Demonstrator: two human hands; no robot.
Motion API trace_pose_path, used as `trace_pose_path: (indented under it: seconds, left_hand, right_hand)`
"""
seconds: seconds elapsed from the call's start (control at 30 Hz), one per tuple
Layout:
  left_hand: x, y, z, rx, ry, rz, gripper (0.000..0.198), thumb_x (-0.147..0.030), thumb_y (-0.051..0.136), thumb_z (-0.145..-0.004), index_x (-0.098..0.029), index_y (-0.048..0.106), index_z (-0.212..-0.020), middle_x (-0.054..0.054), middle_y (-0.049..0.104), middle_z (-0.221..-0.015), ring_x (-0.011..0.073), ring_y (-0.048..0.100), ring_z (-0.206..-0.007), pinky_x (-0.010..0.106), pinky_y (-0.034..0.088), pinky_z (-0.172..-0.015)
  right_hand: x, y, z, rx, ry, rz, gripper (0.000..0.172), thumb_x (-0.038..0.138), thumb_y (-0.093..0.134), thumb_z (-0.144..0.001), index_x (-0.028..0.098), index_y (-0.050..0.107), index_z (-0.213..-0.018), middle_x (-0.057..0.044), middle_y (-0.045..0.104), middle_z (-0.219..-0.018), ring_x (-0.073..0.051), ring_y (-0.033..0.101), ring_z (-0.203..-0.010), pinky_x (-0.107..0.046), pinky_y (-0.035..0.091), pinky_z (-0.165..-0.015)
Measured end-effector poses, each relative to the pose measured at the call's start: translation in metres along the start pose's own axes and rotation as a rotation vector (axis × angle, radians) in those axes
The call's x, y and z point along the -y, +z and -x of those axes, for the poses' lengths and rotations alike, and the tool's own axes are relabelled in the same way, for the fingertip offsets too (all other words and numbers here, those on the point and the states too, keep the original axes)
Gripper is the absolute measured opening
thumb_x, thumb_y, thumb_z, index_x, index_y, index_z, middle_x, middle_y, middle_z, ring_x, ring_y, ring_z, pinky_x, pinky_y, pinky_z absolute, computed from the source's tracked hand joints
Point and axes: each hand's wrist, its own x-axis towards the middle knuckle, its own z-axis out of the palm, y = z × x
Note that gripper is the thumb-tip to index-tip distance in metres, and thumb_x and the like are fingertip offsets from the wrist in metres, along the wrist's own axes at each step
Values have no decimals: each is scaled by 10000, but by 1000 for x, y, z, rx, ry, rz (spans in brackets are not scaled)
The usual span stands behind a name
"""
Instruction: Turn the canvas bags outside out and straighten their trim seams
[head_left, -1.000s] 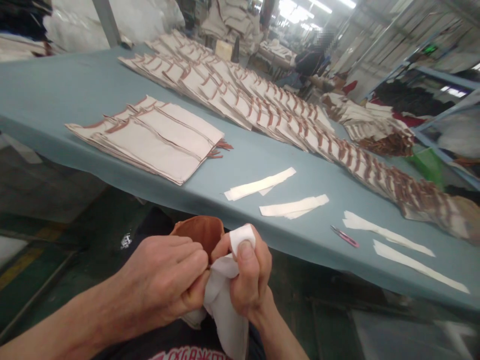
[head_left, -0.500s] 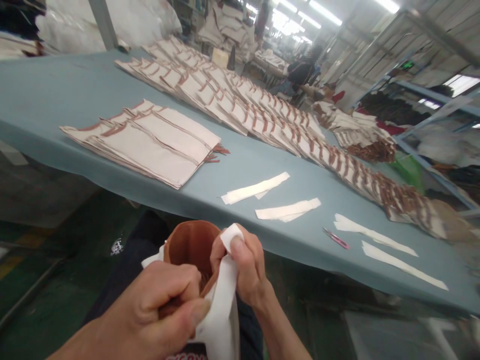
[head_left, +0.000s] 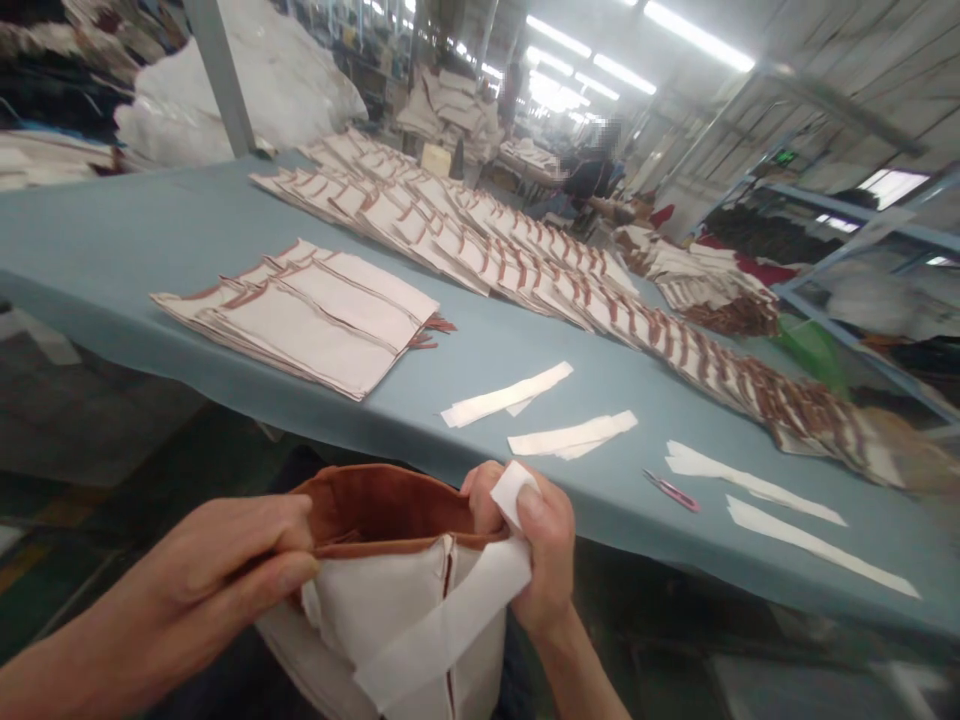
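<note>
A cream bag point(head_left: 397, 610) with a brown-lined mouth is held below the near edge of the table point(head_left: 112, 240), in front of the person's body. Its left rim is pinched by the left hand point(head_left: 225, 560), whose fingers are curled shut over the edge with the thumb pressed on top. The right rim is gripped by the right hand point(head_left: 536, 545), closed tight, and a white strip point(head_left: 450, 625) is clamped in the same grip. One end of the strip sticks up between thumb and forefinger, and the rest is draped slantwise down across the bag's front. The mouth is held stretched open between the two hands. On the table a fanned stack point(head_left: 315, 315) of cream pieces with brown trim is laid to the left. Behind it, a long overlapping row point(head_left: 562, 270) is spread toward the far right. Loose strips point(head_left: 506, 395) are scattered near the front edge, with a small pink tool point(head_left: 671, 490) among them. Another person point(head_left: 592, 175) is seen at the far end.
</note>
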Motion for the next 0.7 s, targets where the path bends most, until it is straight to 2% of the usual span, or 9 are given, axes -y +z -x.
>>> trace_pose_path:
  seconds: [0.1,0.2,0.23,0.3,0.4,0.6,0.7]
  left_hand:
    - [-6,-3,-19,136,46,143,450,-480,454,-1228,-254,681,-912,-32,709,-885,171,651,-804,255,487,-782]
    - [-20,-2,-38,242,124,175,284,-383,524,-1174,-278,788,-1150,-15,830,-1102,201,753,-1004,246,535,-927]
    - [-25,0,-43,264,132,173,226,-355,586,-1130,-281,800,-1136,-24,840,-1099,197,758,-1006,237,533,-924]
    - [-35,7,-53,309,85,190,90,-317,717,-1015,-261,784,-994,-45,815,-989,175,733,-924,218,521,-864]
    - [-41,20,-64,387,-4,306,111,-310,818,-905,-232,744,-880,-53,751,-887,153,667,-839,205,491,-779]
    - [-36,40,-69,437,-135,470,235,-365,804,-927,-212,683,-796,-61,602,-750,123,506,-673,204,398,-611]
    - [-34,44,-65,453,-196,501,225,-374,757,-953,-213,700,-806,-59,603,-724,120,490,-641,206,377,-586]
  right_hand:
    - [13,8,-3,52,-46,49,465,418,472,-1130,279,485,-687,21,456,-605,-195,439,-581,-389,447,-679]
    - [22,12,-8,123,-65,74,445,403,496,-1109,277,459,-683,23,445,-612,-187,448,-580,-374,395,-633]
    - [24,13,-9,142,-58,75,432,394,500,-1101,275,449,-689,26,442,-617,-179,443,-575,-365,367,-609]
    - [27,13,-10,167,-39,77,410,373,498,-1091,270,431,-701,35,427,-622,-161,413,-561,-352,314,-573]
    - [28,10,-8,170,-19,112,394,357,484,-1087,265,424,-709,47,410,-620,-146,383,-554,-343,292,-565]
    - [16,3,-4,168,55,128,395,362,474,-1088,273,431,-705,39,439,-612,-157,418,-548,-341,316,-549]
    - [3,1,-4,157,84,158,408,389,467,-1102,280,419,-711,35,444,-604,-165,411,-545,-341,332,-541]
